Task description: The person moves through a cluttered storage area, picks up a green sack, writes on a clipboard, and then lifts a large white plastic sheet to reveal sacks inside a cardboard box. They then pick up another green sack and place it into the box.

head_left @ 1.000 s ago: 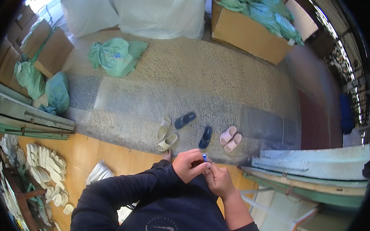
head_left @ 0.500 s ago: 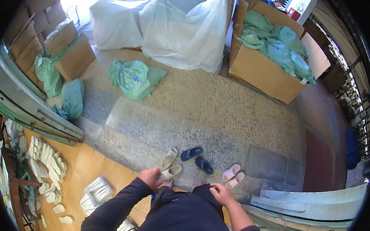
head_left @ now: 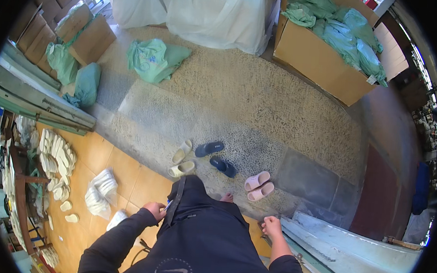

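My left hand (head_left: 155,210) hangs at my left hip with its fingers loosely curled, close to a dark strap (head_left: 175,202) and a small blue-and-white item at my waist. I see nothing held in it. On the other side, my right hand (head_left: 272,226) is a loose fist above the pale door rail, with nothing visible in it. Ahead of my legs lie cream clogs (head_left: 181,169), dark navy slides (head_left: 222,166) and pink slides (head_left: 258,185). One bare foot (head_left: 228,197) shows beside the pink pair; the other foot is hidden.
A large carton (head_left: 317,62) of green bags stands far right. A green sack (head_left: 155,62) lies on the stone floor. White-plastic-covered goods (head_left: 213,16) are behind it. Left are cartons (head_left: 93,41), sliding door tracks (head_left: 35,98), pale shoe soles (head_left: 59,159) and a plastic-wrapped bundle (head_left: 101,192).
The view has tipped downward, and the footwear sits higher and further left. Both hands have lowered to my sides, the left nearer the strap, the right further out over the door rail.
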The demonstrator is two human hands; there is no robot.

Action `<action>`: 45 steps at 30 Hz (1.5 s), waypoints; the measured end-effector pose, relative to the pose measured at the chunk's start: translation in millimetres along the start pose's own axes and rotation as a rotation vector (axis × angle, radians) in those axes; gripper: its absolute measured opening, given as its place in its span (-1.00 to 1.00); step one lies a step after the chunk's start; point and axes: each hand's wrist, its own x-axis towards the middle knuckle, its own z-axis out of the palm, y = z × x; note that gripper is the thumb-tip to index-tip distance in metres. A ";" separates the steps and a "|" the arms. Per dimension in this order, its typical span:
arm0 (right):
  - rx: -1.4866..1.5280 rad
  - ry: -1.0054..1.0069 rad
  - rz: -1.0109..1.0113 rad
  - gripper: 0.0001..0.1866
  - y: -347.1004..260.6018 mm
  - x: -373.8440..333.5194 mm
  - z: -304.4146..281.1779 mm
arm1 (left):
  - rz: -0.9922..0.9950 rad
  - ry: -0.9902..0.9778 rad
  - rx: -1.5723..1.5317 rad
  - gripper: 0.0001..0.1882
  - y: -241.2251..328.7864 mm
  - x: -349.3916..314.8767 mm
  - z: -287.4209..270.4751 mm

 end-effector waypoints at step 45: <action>0.072 0.037 0.015 -0.76 45.5 32.2 -50.2 | -0.091 -0.211 0.321 -0.70 124.4 90.7 10.6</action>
